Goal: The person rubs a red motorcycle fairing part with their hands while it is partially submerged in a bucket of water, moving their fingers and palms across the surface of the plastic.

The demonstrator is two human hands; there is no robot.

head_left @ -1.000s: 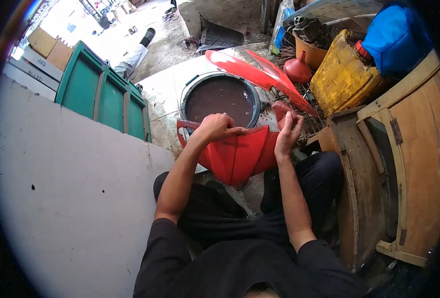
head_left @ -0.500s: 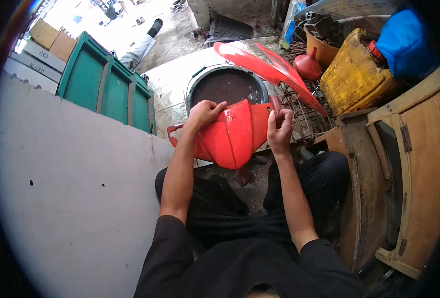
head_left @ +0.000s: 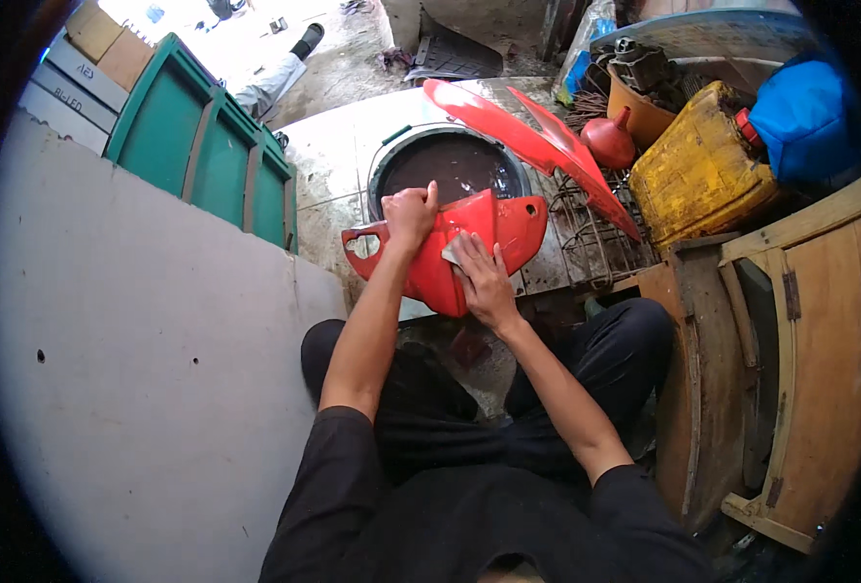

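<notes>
A glossy red plastic fairing panel (head_left: 430,277) is tilted over the near rim of a dark round tub (head_left: 380,175) of murky water. My left hand (head_left: 411,214) is closed on the panel's far edge, thumb up. Pressed on the panel's middle is my right hand (head_left: 487,287), its fingers together over a small pale sheet (head_left: 451,253) that looks like sandpaper; most of it is hidden under the fingers. At the panel's left end is an oblong cut-out, and a small hole shows near its right end.
Beyond the tub to the right lie long red pointed panels (head_left: 508,131) on a wire rack (head_left: 586,228). Nearby are a red funnel (head_left: 609,141), a dirty yellow jerrycan (head_left: 702,165) and a blue bag (head_left: 804,117). A white wall (head_left: 158,321) flanks my left, wooden frames (head_left: 819,360) my right.
My right hand has moved left from the panel's right end onto its middle, with the sheet now against the surface. The left hand has shifted slightly right along the far edge.
</notes>
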